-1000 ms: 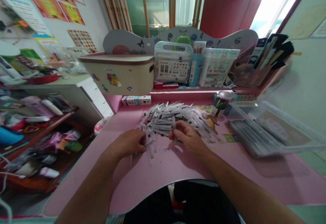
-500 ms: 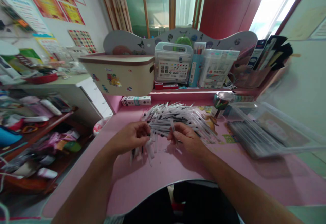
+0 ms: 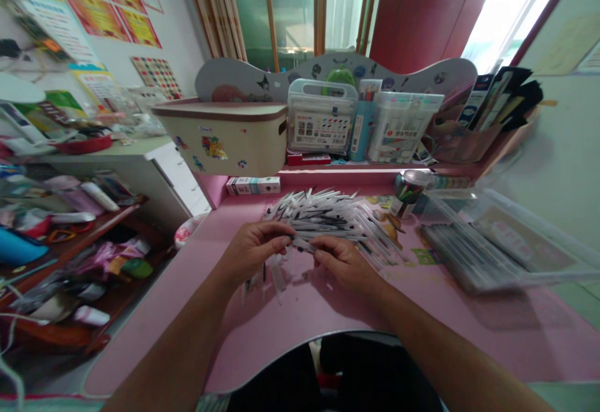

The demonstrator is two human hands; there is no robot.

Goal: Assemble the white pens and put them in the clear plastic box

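Note:
Above the front of the pile, my right hand (image 3: pixel 344 265) is closed, thumb and fingers pinching a slim translucent pen tube (image 3: pixel 304 246) that lies roughly level. My left hand (image 3: pixel 260 249) meets the tube's other end, thumb and forefinger closed around it; the exact contact is too small to make out. Behind both hands, a heap of white and black pen tubes (image 3: pixel 323 209) spreads over the pink desk (image 3: pixel 281 343). A few loose tubes (image 3: pixel 277 281) lie below my left hand.
To the right stands an open clear plastic box (image 3: pixel 510 268) holding rows of dark sticks. Near it is a can (image 3: pixel 410 188). A small carton (image 3: pixel 253 185) rests at the back left. Above, a shelf carries a cream bin (image 3: pixel 225 143), marker cases (image 3: pixel 321 124) and a pen holder (image 3: pixel 462 140).
My left hand has moved right to meet the tube. The tube in my right hand has turned from nearly upright to nearly level between both hands. The view has shifted slightly.

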